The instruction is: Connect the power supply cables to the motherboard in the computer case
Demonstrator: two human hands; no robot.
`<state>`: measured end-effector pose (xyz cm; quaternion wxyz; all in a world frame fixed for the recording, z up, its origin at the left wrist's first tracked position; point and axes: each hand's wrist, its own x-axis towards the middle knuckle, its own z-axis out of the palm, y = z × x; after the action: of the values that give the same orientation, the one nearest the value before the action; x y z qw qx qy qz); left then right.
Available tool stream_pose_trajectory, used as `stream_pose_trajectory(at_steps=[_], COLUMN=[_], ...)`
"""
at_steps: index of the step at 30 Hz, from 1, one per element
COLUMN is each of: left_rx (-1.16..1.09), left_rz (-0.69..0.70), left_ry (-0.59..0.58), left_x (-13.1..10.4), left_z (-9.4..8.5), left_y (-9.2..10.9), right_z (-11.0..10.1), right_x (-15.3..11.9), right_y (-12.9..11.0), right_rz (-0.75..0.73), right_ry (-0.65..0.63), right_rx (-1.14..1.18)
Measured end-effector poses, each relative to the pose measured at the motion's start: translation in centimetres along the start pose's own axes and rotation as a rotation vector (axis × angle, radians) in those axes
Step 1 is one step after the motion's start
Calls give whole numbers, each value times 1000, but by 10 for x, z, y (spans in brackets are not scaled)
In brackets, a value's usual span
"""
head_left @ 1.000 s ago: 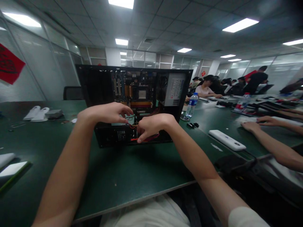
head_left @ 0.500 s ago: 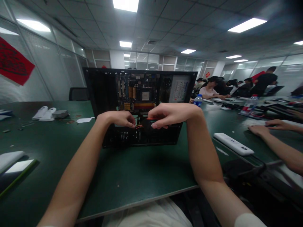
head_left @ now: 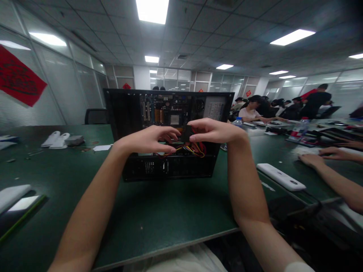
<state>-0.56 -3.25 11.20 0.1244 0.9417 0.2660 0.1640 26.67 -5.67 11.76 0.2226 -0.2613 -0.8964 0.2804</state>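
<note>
An open black computer case point(head_left: 170, 170) stands on the green table in front of me, with its motherboard point(head_left: 166, 109) and power supply point(head_left: 214, 107) showing. My right hand point(head_left: 214, 130) pinches a black block-shaped part point(head_left: 185, 133) in front of the board; its exact kind is unclear. Below that part hangs a bunch of red, yellow and black wires point(head_left: 195, 150). To the left, my left hand point(head_left: 150, 140) reaches over the case with thumb and fingers apart and nothing visibly gripped. My hands hide the middle of the case.
On the left lie white slippers point(head_left: 59, 139), a grey box point(head_left: 74, 140) and a green-edged tablet-like item point(head_left: 22, 211). At right are a white power strip point(head_left: 280, 176), bottles point(head_left: 300, 126) and another person's hands point(head_left: 314, 158). Other people sit farther back.
My left hand has let go of the wires and spread its fingers, moving slightly right and up. My right hand has raised and turned the black part, and more of the wires show.
</note>
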Motion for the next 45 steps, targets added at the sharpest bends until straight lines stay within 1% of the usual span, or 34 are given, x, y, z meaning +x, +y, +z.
stream_pose_trajectory(at_steps=[2,3,6,14,18,21,24,28,33,39,45], left_rx=[-14,4,69,213,259,234,251,254,167,28,5], left_rz=[72,100,135,31,24,77,123,142,139,107,69], left_ry=[11,39,126,188,323,377,385,390,392,401,441], left_x=[-1,-2,-5,-10,-8,-6,-6,-9,-10,-7,-5], left_z=[3,4,6,0,2,6,9,9,7,7,6], left_y=[22,30,41,37,35,34,35,38,39,32,27], right_z=[1,2,4,9,10,10,11,14,16,16,18], right_x=[3,4,6,13,16,19,23,28,31,32,35], right_y=[2,3,2,-2,1,4,8,10,8,7,6], right_rz=[-33,-50,-78,-43,-43,-72,-132,-171,-154,-118,-101], right_ry=[34,44,42,36,110,151,161,184,196,256,299], right_rx=[-11,-11,4,-16,-25,-46,-22,108,205,214,221])
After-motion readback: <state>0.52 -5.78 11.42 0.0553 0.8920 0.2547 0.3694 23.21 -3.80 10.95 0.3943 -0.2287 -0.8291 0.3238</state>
